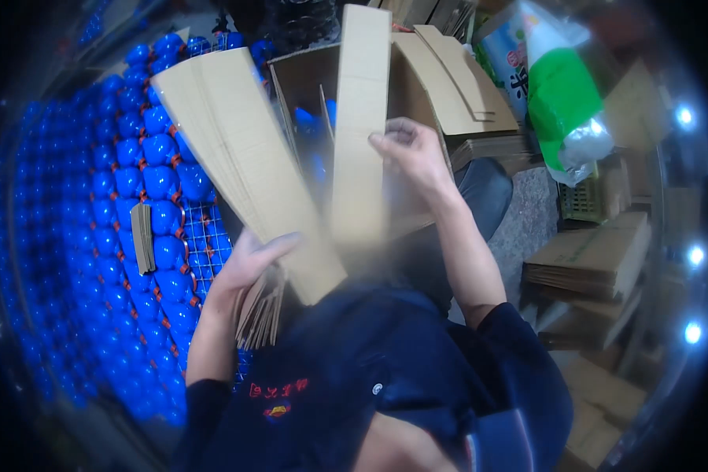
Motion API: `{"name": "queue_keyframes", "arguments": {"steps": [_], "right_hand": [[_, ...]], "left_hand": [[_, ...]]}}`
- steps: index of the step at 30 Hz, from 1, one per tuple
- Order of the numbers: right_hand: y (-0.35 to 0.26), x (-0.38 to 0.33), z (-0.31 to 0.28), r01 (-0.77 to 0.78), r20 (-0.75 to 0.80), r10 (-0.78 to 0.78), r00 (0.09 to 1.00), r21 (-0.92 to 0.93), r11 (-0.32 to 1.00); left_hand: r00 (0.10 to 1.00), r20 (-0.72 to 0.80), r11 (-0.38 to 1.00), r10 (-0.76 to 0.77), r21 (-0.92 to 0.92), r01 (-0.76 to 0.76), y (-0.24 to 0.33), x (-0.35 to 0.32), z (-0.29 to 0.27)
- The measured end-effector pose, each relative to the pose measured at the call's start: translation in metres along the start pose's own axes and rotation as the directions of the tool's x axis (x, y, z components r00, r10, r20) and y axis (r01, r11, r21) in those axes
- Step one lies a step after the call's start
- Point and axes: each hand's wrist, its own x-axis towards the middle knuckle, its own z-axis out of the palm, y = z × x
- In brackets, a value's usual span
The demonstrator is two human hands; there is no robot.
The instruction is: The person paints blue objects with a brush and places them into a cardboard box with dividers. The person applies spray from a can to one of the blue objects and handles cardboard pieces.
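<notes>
My left hand [253, 259] is closed around a fanned stack of long cardboard strips [248, 161], its thumb lying across the top one. The lower ends of the stack spread out beneath that hand. A single cardboard strip [360, 118] stands lengthwise to the right of the stack, and my right hand [411, 151] pinches its right edge between thumb and fingers. Behind the strips is an open cardboard box [303, 75] with upright cardboard pieces and some blue objects inside. The strip's near end is blurred.
Rows of shiny blue rounded objects [159, 149] fill the left side, with a wire grid [204, 244] beside them. A small bundle of cardboard strips [142, 238] lies on them. Flattened cardboard stacks [586, 259] sit at the right, below a green-and-white plastic bag [562, 102].
</notes>
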Motion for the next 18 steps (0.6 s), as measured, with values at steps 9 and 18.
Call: {"name": "queue_keyframes", "arguments": {"steps": [9, 18], "right_hand": [[0.073, 0.015, 0.065, 0.320, 0.086, -0.330, 0.940, -0.559, 0.765], [0.038, 0.031, -0.005, 0.075, -0.103, -0.124, 0.987, -0.388, 0.919]], "left_hand": [[0.976, -0.200, 0.991, -0.089, -0.121, 0.065, -0.021, -0.035, 0.004], [0.998, -0.003, 0.991, -0.057, -0.121, 0.056, -0.024, -0.017, 0.000]]}}
